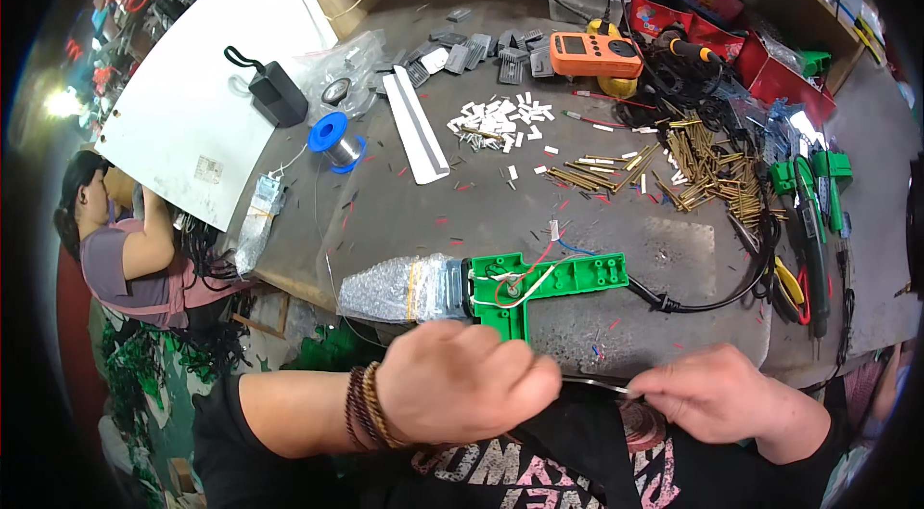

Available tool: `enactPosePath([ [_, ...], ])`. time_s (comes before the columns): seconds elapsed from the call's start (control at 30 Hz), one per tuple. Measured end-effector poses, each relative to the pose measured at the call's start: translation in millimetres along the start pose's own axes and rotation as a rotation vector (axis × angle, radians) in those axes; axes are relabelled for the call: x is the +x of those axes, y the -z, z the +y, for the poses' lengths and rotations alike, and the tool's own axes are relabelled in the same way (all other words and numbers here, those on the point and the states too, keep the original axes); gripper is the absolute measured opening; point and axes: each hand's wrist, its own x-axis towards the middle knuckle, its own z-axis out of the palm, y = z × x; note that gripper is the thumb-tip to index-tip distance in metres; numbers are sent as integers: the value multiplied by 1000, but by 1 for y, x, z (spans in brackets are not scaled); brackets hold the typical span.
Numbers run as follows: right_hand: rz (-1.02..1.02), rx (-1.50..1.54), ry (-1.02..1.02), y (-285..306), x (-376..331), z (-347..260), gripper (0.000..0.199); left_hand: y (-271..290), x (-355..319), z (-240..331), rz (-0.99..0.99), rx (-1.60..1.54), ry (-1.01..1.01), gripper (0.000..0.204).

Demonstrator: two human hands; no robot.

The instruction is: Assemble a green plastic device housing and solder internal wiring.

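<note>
My left hand (pixel 462 384) is closed into a fist near the table's front edge, with bead bracelets on the wrist. My right hand (pixel 717 394) is closed beside it. A thin metal piece (pixel 592 382), like tweezers or a wire, spans between the two hands. Just beyond the hands lies a green plastic tool housing (pixel 549 283), open, with red, white and blue wires inside. Its front end is wrapped in bubble film (pixel 395 290). A black cord (pixel 712 302) runs from its right end.
On the grey table: a pile of brass rods (pixel 703 167), white small parts (pixel 500 119), a solder spool (pixel 337 141), an orange meter (pixel 595 55), grey clips, green-handled tools (pixel 813 191) at right. Another person (pixel 125 249) sits at left below a white board (pixel 202 86).
</note>
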Motion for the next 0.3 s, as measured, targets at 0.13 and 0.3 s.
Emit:
enactPosePath([
  [0.13, -63, -184, 162, 3, 21, -14, 40, -22, -22, -17, 264, 33, 25, 24],
  [0.3, -252, -429, 255, 11, 39, -23, 68, -26, -41, -23, 274, 16, 78, 21],
])
